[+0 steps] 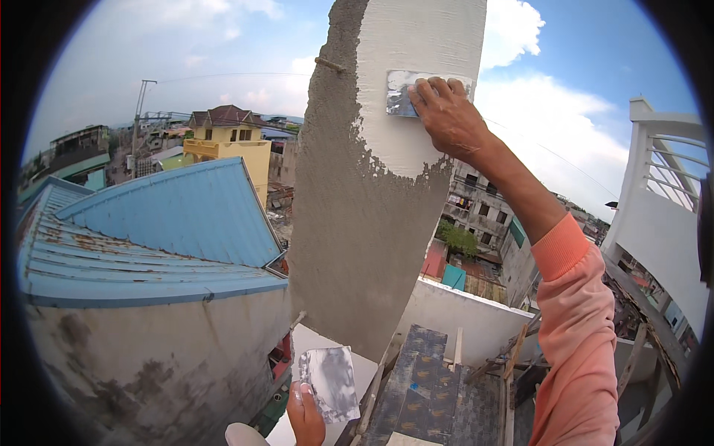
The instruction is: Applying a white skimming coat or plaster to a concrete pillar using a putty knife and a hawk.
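A tall column (pixel 357 260) of rough grey cement stands in front of me, its upper part covered with a ragged-edged white skim coat (pixel 416 37). My right hand (pixel 457 126) is raised and closed over a flat metal putty blade (pixel 401 97). The blade lies against the white coat and has white smears on it. Low down, my left hand (pixel 305 420) pinches a second flat metal plate (pixel 331 383), streaked with white putty, thumb on its near face. That plate is held apart from the column.
Dark printed boards (pixel 416 386) lie below on the right, beside timber props (pixel 513 349) and a low white wall (pixel 476 312). A short rod (pixel 329 65) juts from the column's left edge. To the left is a blue metal roof (pixel 178 215). Houses stand beyond.
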`<state>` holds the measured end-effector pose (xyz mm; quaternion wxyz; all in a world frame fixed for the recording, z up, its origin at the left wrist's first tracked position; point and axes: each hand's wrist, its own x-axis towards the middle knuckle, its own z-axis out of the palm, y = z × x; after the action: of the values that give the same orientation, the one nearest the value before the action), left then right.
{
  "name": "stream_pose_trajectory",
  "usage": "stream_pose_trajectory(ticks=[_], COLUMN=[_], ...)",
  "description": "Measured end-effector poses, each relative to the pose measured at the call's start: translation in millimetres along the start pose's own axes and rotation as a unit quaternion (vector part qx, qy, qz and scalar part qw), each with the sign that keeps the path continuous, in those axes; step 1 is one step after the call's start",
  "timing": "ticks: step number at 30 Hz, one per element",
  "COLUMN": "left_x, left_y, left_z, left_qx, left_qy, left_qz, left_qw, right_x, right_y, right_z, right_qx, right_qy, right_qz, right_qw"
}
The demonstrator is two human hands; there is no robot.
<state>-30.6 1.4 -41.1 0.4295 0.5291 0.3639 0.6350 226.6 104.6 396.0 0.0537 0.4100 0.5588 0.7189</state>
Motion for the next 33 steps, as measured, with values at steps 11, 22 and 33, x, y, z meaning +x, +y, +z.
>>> stream_pose_trajectory(ticks=[11,22,33], left_x=[-15,-14,-21], left_y=[-1,-3,10], left_z=[4,5,19], left_qx=[0.025,-0.211,-0.271], left_qy=[-0.045,-0.011,-0.040], left_qz=[-0.014,-0.155,-0.189], left_qw=[0.999,0.965,0.943], right_x=[-114,-197,-126], right_y=[-121,-152,-36], right_z=[-22,-70,-6], right_qx=[0.144,0.276,0.113], right_qy=[-0.010,-0.109,0.007], right_qz=[-0.025,-0.048,-0.028], right_qw=[0.989,0.954,0.993])
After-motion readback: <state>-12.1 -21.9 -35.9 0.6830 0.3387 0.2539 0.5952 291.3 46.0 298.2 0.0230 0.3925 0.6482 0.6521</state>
